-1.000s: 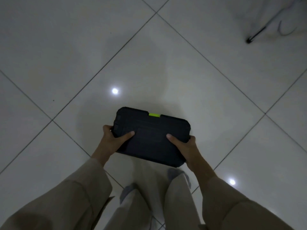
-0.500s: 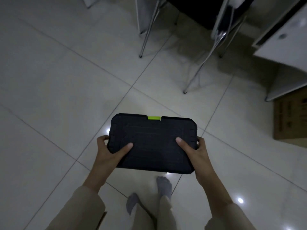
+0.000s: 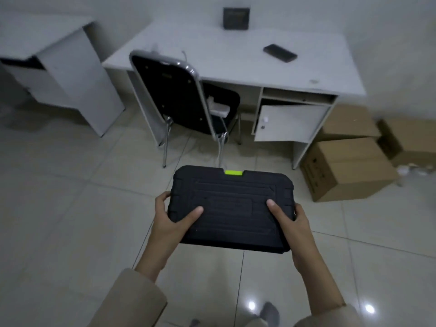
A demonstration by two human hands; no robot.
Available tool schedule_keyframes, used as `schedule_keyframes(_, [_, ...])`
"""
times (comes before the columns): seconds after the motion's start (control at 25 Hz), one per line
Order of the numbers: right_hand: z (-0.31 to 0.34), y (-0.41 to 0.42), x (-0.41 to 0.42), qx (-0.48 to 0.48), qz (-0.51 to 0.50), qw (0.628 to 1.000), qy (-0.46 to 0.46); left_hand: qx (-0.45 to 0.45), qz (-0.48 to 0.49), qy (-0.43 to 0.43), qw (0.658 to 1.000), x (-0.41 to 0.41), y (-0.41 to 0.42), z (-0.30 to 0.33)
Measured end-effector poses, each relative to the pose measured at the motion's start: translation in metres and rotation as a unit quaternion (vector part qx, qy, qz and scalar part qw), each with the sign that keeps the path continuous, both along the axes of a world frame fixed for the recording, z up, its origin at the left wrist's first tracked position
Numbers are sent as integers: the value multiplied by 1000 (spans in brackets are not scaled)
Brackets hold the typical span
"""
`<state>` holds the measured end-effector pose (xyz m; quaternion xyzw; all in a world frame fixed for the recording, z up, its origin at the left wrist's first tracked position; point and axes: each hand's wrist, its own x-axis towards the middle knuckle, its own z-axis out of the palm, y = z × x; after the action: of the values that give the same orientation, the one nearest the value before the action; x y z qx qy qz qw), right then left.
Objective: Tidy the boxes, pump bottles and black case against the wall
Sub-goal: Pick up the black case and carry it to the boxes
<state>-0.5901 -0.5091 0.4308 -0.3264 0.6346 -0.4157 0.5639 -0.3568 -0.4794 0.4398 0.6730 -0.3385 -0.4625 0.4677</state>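
Holding the black case level above the tiled floor in a two-sided grip, left hand and right hand curled round its ends, short of chair, tabletop and cardboard boxes.

The room is dim and grey-toned, with low contrast and soft, smeared detail. Two small white glare spots sit on the glossy floor tiles near the bottom edge, reflections of lamps overhead (the lamps themselves are out of view). The desk and cardboard boxes look blurred, and the wide lens bends straight lines toward the edges.
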Motion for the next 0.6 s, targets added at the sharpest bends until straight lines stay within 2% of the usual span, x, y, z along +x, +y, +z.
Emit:
schedule_keyframes(0.2, [44,40,-92,-29,-86,996,0,-11,-82,22,996,-90,10,39])
schedule_keyframes(0.6, [65,106,-323,-63,-201,978,7,-10,-207,34,978,-329,20,57])
